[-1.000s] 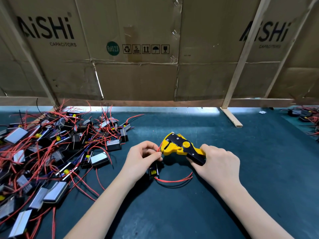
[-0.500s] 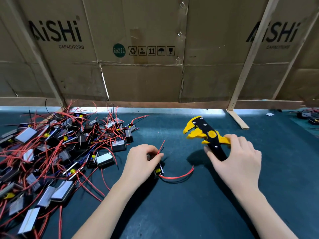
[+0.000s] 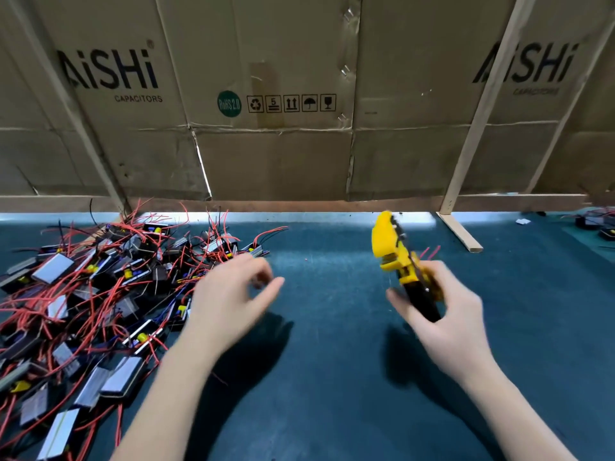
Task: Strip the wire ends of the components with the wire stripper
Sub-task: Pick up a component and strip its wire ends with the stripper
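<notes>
Head view: at far left, a tangled heap of small black-and-silver boxed components with red wire leads (image 3: 100, 294) covers the dark teal counter (image 3: 332, 377). The left hand (image 3: 229, 301), fingers spread and empty, hovers at its edge; snagging looped leads could drag neighbours along. Clear room lies centre. The right hand (image 3: 442, 314) grips the yellow-and-black wire stripper (image 3: 399, 261), held upright near the wooden batten (image 3: 459, 231)

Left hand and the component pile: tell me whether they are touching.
Cannot tell. In the head view the left hand is open, blurred with motion, and overlaps the right edge of the pile of components; no clear contact or gap shows.
</notes>
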`<state>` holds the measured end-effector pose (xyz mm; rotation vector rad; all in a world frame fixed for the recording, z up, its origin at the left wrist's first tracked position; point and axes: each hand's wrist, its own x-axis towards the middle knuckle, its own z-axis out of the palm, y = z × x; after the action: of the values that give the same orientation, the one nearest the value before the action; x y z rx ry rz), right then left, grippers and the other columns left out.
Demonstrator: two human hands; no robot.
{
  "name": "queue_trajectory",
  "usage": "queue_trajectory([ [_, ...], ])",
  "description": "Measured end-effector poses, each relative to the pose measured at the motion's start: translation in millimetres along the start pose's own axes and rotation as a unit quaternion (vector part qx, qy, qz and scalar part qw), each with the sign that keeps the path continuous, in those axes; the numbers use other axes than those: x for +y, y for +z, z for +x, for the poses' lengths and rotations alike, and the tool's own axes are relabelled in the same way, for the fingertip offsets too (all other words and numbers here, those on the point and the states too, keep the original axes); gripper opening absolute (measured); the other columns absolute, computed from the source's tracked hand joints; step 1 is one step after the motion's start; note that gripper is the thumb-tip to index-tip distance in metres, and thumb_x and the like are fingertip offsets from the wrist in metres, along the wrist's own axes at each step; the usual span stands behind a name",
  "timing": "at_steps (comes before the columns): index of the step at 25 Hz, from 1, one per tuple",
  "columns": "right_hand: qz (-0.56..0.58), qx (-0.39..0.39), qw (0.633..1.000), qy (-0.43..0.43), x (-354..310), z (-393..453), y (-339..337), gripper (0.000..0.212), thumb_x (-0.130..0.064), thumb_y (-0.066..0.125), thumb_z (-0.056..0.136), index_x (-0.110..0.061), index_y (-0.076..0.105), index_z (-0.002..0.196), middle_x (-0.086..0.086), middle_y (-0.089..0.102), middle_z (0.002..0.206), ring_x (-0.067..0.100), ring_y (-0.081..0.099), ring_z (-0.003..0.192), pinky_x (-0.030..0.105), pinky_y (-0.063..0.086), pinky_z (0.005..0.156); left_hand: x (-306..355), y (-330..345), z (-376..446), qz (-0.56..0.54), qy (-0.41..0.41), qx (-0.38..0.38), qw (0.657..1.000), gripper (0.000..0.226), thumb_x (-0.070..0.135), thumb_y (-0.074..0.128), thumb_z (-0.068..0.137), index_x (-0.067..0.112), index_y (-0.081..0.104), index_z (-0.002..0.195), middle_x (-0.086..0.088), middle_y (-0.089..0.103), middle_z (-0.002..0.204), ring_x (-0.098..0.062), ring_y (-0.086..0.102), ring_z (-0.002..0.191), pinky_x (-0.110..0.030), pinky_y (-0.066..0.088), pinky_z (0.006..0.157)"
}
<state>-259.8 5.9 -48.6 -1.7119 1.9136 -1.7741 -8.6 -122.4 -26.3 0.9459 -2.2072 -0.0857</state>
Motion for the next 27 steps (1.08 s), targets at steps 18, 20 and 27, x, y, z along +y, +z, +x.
queue_trajectory([
  [18, -0.095, 0.081, 0.966, 0.226, 32, 18, -20, 0.031, -0.051, 0.075, 0.075, -0.03, 0.055, 0.083, -0.016, 0.063, 0.08, 0.001, 0.058, 0.08, 0.019, 0.041, 0.066, -2, -13, -2, -0.324, -0.087, -0.087, 0.938, 0.043, 0.004, 0.078, 0.08, 0.023, 0.063, 0.115, 0.004, 0.069, 0.093, -0.01, 0.066, 0.088, -0.016, 0.052, 0.079],
  [20, -0.056, 0.066, 0.974, 0.21, 27, 14, -13, 0.026, -0.047, 0.076, 0.076, -0.03, 0.058, 0.083, -0.014, 0.065, 0.079, -0.005, 0.056, 0.078, 0.008, 0.039, 0.063, 19, 2, 1, -0.453, -0.104, -0.076, 0.882, 0.04, 0.005, 0.072, 0.083, 0.017, 0.062, 0.12, -0.002, 0.065, 0.097, -0.011, 0.064, 0.092, -0.02, 0.052, 0.082],
  [27, -0.03, 0.042, 0.978, 0.204, 23, 7, -6, 0.023, -0.042, 0.078, 0.077, -0.035, 0.056, 0.08, -0.011, 0.065, 0.08, -0.007, 0.056, 0.076, 0.004, 0.039, 0.063, 25, 47, -9, -0.347, -0.223, -0.22, 0.884, 0.044, -0.02, 0.05, 0.082, 0.009, 0.067, 0.11, -0.008, 0.069, 0.102, -0.013, 0.062, 0.091, -0.028, 0.048, 0.091],
])
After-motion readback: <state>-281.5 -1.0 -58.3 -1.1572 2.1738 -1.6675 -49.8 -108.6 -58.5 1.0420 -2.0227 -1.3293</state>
